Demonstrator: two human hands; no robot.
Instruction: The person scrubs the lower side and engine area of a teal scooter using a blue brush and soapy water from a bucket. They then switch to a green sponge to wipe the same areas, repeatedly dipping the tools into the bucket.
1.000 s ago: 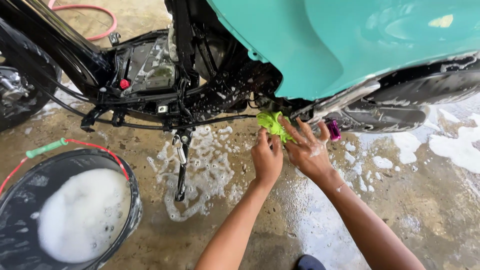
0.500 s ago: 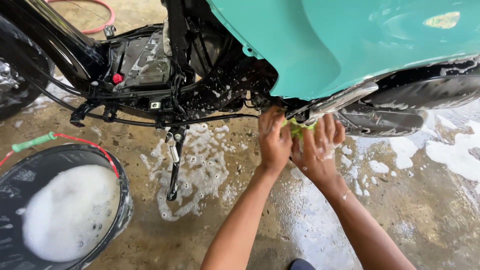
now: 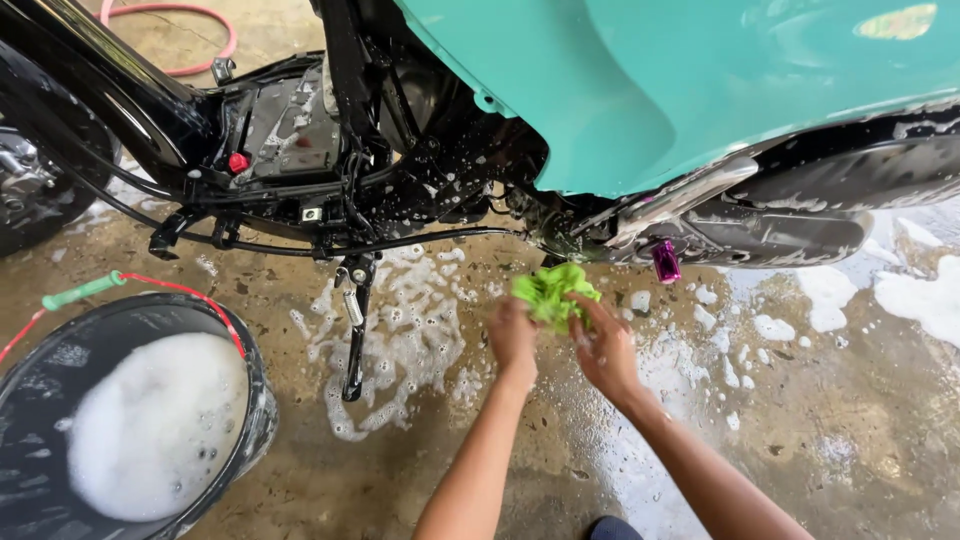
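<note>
A bright green cloth (image 3: 553, 292) is bunched between both hands, a short way below the motorbike's black underside (image 3: 450, 190). My left hand (image 3: 513, 340) grips its left side and my right hand (image 3: 603, 347) grips its right side. Above them spreads the teal body panel (image 3: 680, 90). A soapy chrome exhaust (image 3: 760, 225) runs to the right, with a small purple part (image 3: 665, 261) hanging under it.
A black bucket (image 3: 262, 400) of white suds with a red and green handle stands at the lower left. The side stand (image 3: 353, 340) rests on wet concrete amid foam patches. A pink hose (image 3: 190, 40) lies at the back left. The front wheel (image 3: 40, 190) is at far left.
Both hands have pulled down and away from the bike's underside with the green cloth, which now shows bunched between them.
</note>
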